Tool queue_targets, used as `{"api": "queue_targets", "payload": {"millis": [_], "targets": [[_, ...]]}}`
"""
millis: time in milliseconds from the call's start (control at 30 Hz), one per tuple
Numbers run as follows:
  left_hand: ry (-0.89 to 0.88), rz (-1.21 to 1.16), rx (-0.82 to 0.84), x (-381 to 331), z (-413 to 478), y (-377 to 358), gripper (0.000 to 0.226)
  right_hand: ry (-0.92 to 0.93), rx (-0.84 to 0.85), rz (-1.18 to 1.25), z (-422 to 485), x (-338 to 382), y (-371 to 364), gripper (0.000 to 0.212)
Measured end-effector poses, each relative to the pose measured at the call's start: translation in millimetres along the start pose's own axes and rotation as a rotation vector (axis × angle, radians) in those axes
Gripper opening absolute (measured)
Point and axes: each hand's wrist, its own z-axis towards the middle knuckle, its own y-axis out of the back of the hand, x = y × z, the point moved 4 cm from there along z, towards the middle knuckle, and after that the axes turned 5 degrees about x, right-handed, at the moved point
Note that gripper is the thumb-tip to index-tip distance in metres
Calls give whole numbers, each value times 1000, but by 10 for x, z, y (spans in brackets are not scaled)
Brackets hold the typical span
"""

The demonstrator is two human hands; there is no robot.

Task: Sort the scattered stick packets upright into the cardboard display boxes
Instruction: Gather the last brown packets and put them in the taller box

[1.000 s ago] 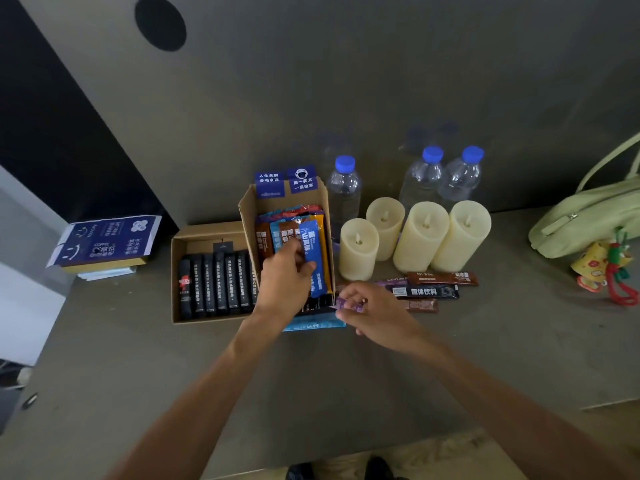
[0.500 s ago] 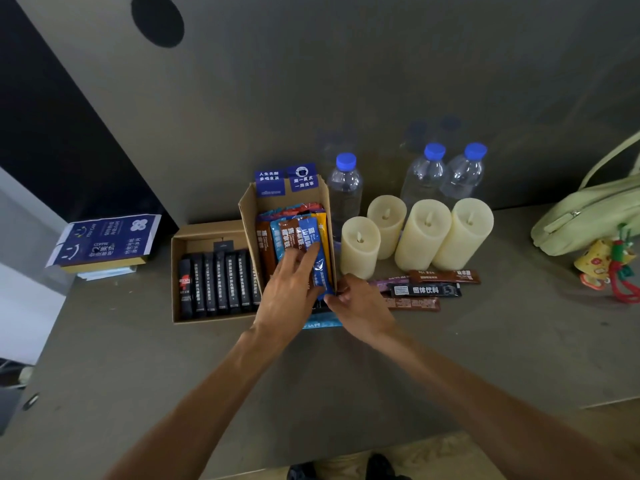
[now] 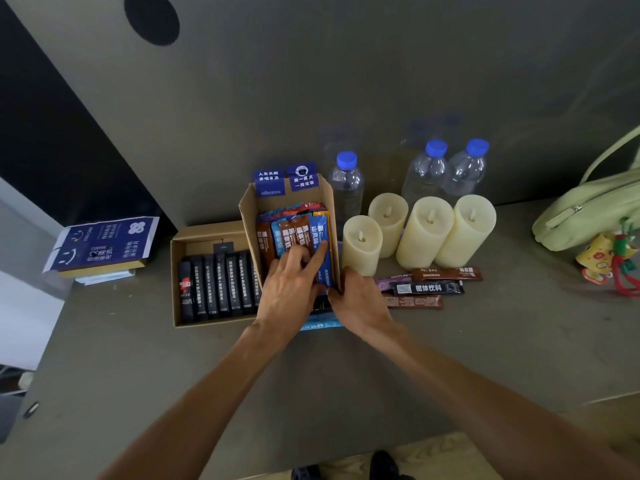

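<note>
Sorting in progress: over the last second I have moved my right hand (image 3: 360, 301) from the loose packets (image 3: 428, 288) to the near right corner of the tall display box (image 3: 250, 209). I judge another stick is going in. My left hand (image 3: 289, 292) lies with fingers straight, its index fingertip pressing the upright blue packet (image 3: 320, 237) back. I cannot tell whether the right hand's fingers grasp anything. A light-blue packet (image 3: 320, 323) lies flat just near of the box, partly under my hands.
</note>
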Motion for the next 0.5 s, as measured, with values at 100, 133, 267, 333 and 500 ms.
{"api": "queue_targets", "payload": {"millis": [100, 133, 267, 333, 500], "targets": [[-4, 2, 5, 3, 4, -12, 86, -8, -19, 0, -19, 7, -10, 24], [-4, 6, 3, 4, 3, -11, 86, -12, -23, 0, -26, 5, -14, 24], [-11, 5, -3, -3, -4, 8, 87, -5, 5, 55, -24, -27, -19, 17], [-15, 9, -14, -6, -7, 21, 88, 33, 41, 103, -39, -30, 12, 12], [-23, -2, -31, -7, -24, 47, 88, 70, 161, 136, -208, -171, 105, 19]]}}
